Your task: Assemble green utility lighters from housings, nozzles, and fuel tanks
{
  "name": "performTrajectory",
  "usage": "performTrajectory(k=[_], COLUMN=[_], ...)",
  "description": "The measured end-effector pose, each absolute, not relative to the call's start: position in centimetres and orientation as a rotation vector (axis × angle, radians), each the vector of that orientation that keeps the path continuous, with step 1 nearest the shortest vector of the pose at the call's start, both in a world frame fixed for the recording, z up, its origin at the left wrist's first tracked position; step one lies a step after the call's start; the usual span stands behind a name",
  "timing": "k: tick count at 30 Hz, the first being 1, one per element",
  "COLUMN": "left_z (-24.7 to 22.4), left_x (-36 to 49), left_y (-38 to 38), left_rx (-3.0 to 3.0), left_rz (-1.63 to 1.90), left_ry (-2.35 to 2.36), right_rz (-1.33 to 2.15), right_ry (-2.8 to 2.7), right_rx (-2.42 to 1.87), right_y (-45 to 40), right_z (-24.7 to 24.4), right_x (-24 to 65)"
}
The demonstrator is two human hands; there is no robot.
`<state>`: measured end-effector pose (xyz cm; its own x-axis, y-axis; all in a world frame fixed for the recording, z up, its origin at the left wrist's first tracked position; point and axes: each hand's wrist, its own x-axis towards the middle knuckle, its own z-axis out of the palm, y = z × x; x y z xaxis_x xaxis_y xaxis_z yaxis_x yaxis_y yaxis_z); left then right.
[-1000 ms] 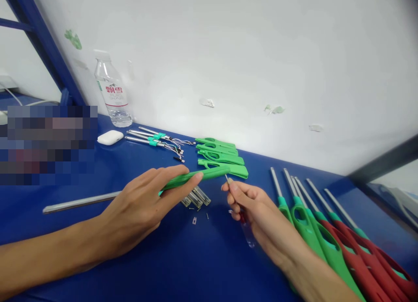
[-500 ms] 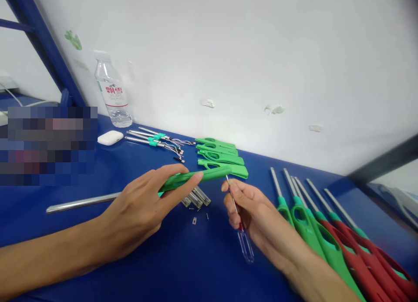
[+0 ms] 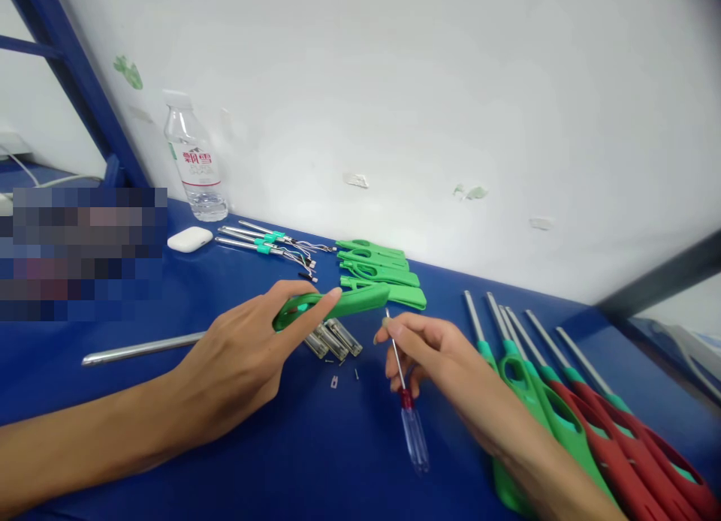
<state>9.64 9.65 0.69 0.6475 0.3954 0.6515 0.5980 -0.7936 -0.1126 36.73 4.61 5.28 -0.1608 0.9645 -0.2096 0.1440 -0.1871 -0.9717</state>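
My left hand [image 3: 248, 356] is wrapped round a green lighter [image 3: 360, 299], whose metal tube [image 3: 140, 349] sticks out to the left. In my right hand [image 3: 422, 344] the thin shaft of a screwdriver [image 3: 414, 435] is pinched between thumb and fingers. Its clear handle with a red collar hangs down below the fingers, and its tip is just below the lighter's right end. Under the lighter lie several clear fuel tanks [image 3: 343, 337], with small screws and a small pale part [image 3: 334, 382] in front of them.
Several green shell pieces [image 3: 383, 275] and metal tubes with wires [image 3: 253, 239] lie along the wall. A water bottle [image 3: 197, 161] and a white case [image 3: 190, 239] are at the back left. Green and red lighters [image 3: 625, 461] lie at the right.
The screwdriver's handle has swung down and slightly left, and my right fingers have loosened a little around the shaft. The lighter's right end has shifted slightly left and turned in my left hand.
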Motion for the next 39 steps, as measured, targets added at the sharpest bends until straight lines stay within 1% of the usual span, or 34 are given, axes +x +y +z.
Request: performTrajectory(k=[9, 14, 17, 23, 27, 30, 32, 34, 39], left_z=[0.8, 0.8, 0.9, 1.2, 1.1, 0.9, 0.8, 0.8, 1.1], left_x=[9.6, 9.6, 9.6, 9.8, 10.0, 10.0, 9.9, 9.8, 9.7], left_y=[9.5, 9.4, 9.4, 9.0, 8.9, 9.1, 9.2, 9.2, 8.7], left_rx=[-2.609, -2.639, -2.635, -2.657, -2.652, -2.649, -2.672, -2.711, -2.716], left_rz=[-0.963, -0.946, -0.947, -0.984, -0.93, -0.897, -0.909, -0.929, -0.943], left_ry=[-0.829, -0.839, -0.837, -0.814, -0.82, -0.831, -0.817, -0.771, -0.598], right_rz=[1.338, 1.24, 1.073, 0.523, 0.359, 0.273, 0.265, 0.355, 0.917], right_ry=[-1.381, -1.449, -1.514, -1.695, -1.748, -1.767, -1.792, -1.856, -2.003], right_rx=[-1.393, -1.483, -1.606, -1.942, -2.059, -2.075, -2.021, -1.903, -1.512], right_y=[4.5, 4.6, 4.9, 5.2, 5.0, 5.1, 5.1, 4.8, 3.6], right_z=[5.3, 5.5, 5.8, 4.6, 3.3, 3.9, 4.8, 5.7, 6.4], right_x=[36.7, 36.6, 37.3, 40.0, 40.9, 40.7, 40.1, 39.1, 36.8])
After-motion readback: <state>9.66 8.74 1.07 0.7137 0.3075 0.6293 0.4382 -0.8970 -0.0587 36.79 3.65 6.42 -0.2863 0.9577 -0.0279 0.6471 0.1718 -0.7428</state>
